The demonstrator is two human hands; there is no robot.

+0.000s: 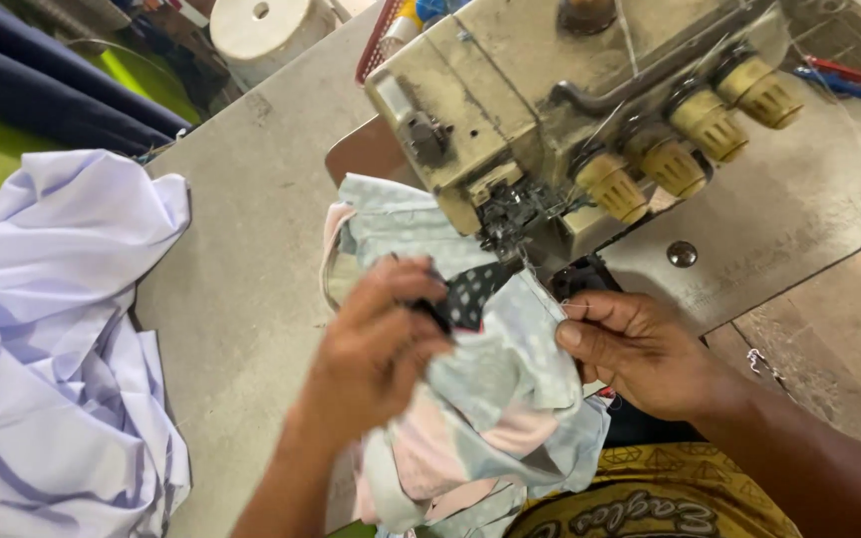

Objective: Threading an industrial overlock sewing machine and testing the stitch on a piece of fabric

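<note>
Hands: you've got both on the patchwork (495, 399), right in front of the serger (550, 110).
Left hand: your left hand (381, 344) is pinched shut on the patchwork's upper edge, thumb pressed over a dark dotted patch (472, 294), so that edge stays flat and taut.
Right hand: your right hand (635, 349) has thumb and fingers pressed together on the patchwork's right edge, just below the presser foot (510, 221); that keeps the seam line steady from the other side.
Patchwork: pale blue, pink and dotted pieces, bunched between your hands; the top lies under the foot, the rest hangs toward your lap.
Serger: worn cream body, four yellowish tension knobs (690, 125) along its right side, threads running down to the foot.
Table: grey table (251, 279), scuffed, bare between the patchwork and the shirting.
Shirting: striped white shirting (52, 339) lies heaped at your far left, well apart from the work.
Spool: white spool (261, 28) sits beyond the serger, out of your way.
</note>
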